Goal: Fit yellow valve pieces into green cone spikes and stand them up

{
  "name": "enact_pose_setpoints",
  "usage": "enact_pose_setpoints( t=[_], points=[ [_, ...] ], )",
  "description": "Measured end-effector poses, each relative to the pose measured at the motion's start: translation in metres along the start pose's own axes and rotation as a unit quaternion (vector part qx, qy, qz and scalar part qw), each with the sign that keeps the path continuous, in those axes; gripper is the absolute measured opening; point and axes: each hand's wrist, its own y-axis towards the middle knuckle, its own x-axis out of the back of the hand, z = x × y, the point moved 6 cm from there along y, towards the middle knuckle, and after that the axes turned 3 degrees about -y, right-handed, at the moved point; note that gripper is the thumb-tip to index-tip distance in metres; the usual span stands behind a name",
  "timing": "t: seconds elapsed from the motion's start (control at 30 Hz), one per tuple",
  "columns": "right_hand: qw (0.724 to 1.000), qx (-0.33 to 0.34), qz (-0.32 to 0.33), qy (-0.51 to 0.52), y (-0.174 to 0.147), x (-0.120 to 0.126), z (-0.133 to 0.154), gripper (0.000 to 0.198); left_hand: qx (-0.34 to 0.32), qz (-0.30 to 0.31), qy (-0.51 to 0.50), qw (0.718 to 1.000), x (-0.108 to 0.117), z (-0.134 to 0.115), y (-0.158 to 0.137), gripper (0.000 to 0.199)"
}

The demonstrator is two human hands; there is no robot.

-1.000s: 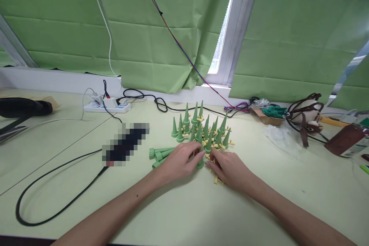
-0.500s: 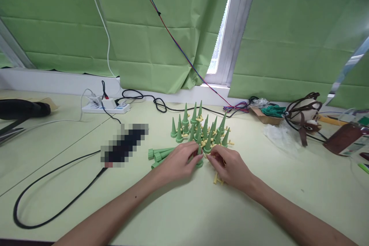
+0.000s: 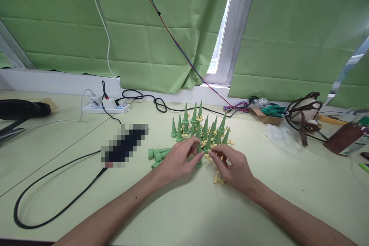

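Observation:
My left hand [image 3: 181, 159] has its fingers curled round a green plastic cone spike [image 3: 198, 162] that stands upright at the front of a group; part of the spike is hidden by the thumb and fingers. Just right of it, my right hand [image 3: 235, 165] is closed in a pinch, its fingertips beside small yellow pieces; what it holds, if anything, is too small to make out. Behind both hands stand several upright green spikes [image 3: 205, 127], many with yellow valve-like side pieces [image 3: 231, 142]. Loose yellow pieces [image 3: 216, 178] lie under my right hand.
Several green spikes [image 3: 157, 155] lie on their sides left of my left hand. Farther left are a pixelated dark object [image 3: 125, 146] with a black cable and a white power strip [image 3: 121, 108]. At right are a cardboard box [image 3: 266, 118], clear plastic [image 3: 279, 136] and a reddish-brown bottle [image 3: 344, 139].
My left index finger has lifted a little and the gap to its thumb has widened. My right hand has shifted slightly right, its fingertips a little farther from the left hand.

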Motion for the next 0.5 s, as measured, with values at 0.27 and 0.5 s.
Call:
enact_pose_setpoints(
  t=[0.27, 0.5],
  points=[
    [0.999, -0.001, -0.04, 0.02, 0.0, 0.009, 0.005, 0.014, -0.159, -0.027, 0.038, 0.986, 0.002, -0.022, -0.008, 0.016],
    [0.999, 0.009, -0.034, 0.024, -0.001, 0.008, 0.007, 0.014, -0.173, 0.007, 0.082, 0.981, -0.006, -0.019, -0.01, 0.018]
  ],
)
